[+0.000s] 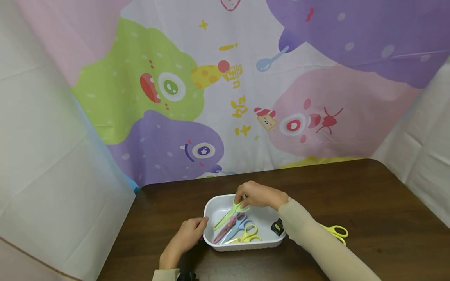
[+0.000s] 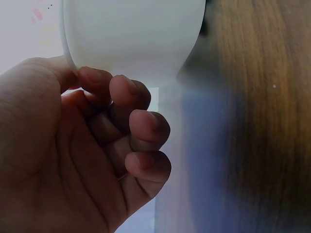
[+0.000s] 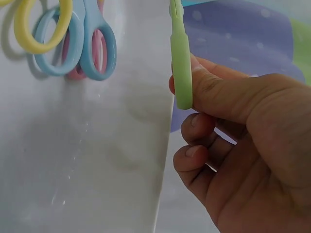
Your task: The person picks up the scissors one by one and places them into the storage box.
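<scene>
In the head view my left hand (image 1: 186,236) pinches the left rim of a white tray (image 1: 246,247); the left wrist view shows its thumb and index finger on the tray's wall (image 2: 133,34), the other fingers curled below. My right hand (image 1: 259,194), above the tray's far side, pinches the handle of light green scissors (image 1: 228,217), whose blades slant down leftward over the tray. In the right wrist view the green handle (image 3: 182,73) lies between thumb and fingers. Inside the tray are pink scissors (image 1: 224,230), blue scissors (image 1: 235,228) and yellow scissors (image 1: 242,238).
Another pair of yellow scissors (image 1: 331,229) lies on the brown table (image 1: 372,203) right of the tray, partly hidden by my right sleeve (image 1: 313,238). A cloth with cartoon monsters (image 1: 175,144) hangs behind the table. White sheets (image 1: 52,156) stand at both sides.
</scene>
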Tool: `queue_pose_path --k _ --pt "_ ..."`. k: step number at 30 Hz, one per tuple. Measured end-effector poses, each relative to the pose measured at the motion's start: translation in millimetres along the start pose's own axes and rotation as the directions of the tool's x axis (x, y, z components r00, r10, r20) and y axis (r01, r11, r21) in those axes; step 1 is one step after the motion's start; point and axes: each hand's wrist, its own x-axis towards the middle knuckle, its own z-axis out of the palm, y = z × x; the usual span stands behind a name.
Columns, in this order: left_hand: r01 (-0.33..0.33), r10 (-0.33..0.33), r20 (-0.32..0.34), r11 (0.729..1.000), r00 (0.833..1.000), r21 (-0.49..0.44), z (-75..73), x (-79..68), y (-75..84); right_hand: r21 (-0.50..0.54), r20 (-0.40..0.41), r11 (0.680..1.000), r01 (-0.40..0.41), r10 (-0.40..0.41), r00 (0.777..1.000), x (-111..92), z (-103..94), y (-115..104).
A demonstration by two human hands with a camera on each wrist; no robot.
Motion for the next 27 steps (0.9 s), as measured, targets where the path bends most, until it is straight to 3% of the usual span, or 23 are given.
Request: queue_pose_path --k 15,27 --pt "-0.002 0.002 0.006 1.000 1.000 0.000 1.3 0.0 1.2 -0.022 0.029 0.999 0.039 -0.039 0.999 9 7.7 -10" --pt "-0.005 0.005 -0.003 1.000 1.000 0.008 0.9 0.9 0.2 -0.049 0.087 0.999 0.018 -0.014 0.996 20 14.8 -16"
